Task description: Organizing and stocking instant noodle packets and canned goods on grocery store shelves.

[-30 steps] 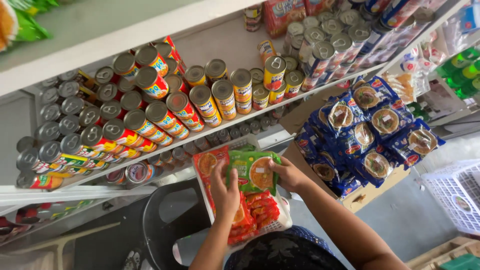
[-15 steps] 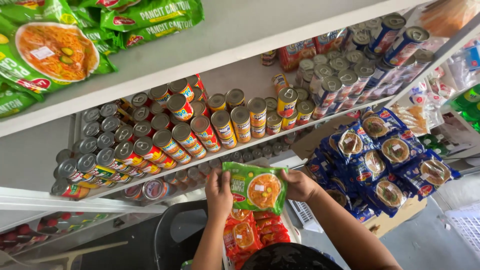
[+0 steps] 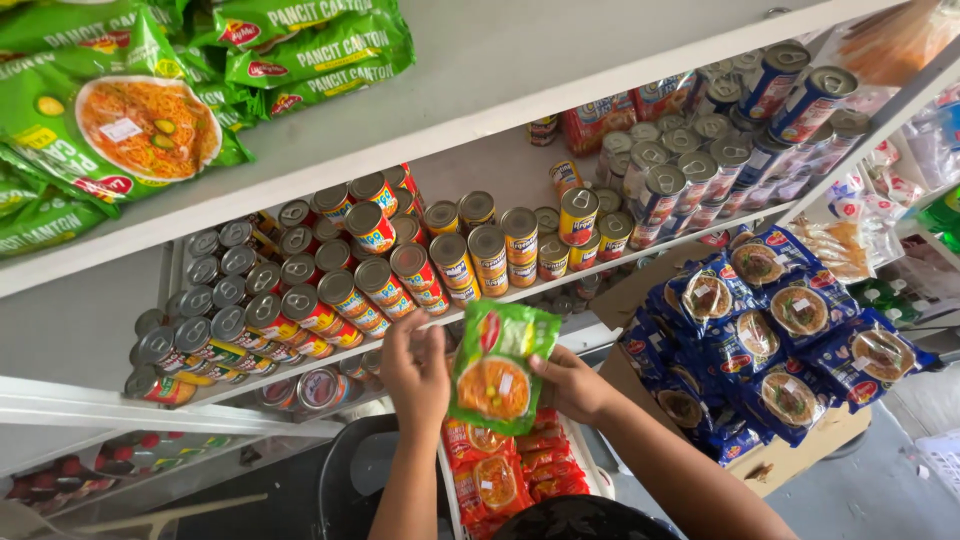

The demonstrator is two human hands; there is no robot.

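Observation:
I hold a green noodle packet (image 3: 499, 366) upright in front of me, just below the can shelf. My right hand (image 3: 568, 382) grips its right edge. My left hand (image 3: 415, 371) is at its left side, fingers curled beside the packet's edge; whether it still grips is unclear. Beneath the packet sits a white tray (image 3: 447, 487) with several orange-red noodle packets (image 3: 503, 474). On the top white shelf (image 3: 520, 70) at the upper left lie more green noodle packets (image 3: 130, 120) of the same kind.
Rows of tins (image 3: 400, 270) fill the middle shelf, more tins (image 3: 720, 150) at the upper right. A cardboard box (image 3: 790, 455) of blue noodle packets (image 3: 770, 320) stands to the right. A dark round stool (image 3: 355, 480) is below my left arm.
Both hands have lifted the green packet up from the tray toward the shelves and turned it upright. My view has tilted upward, bringing the top shelf's green packets into sight.

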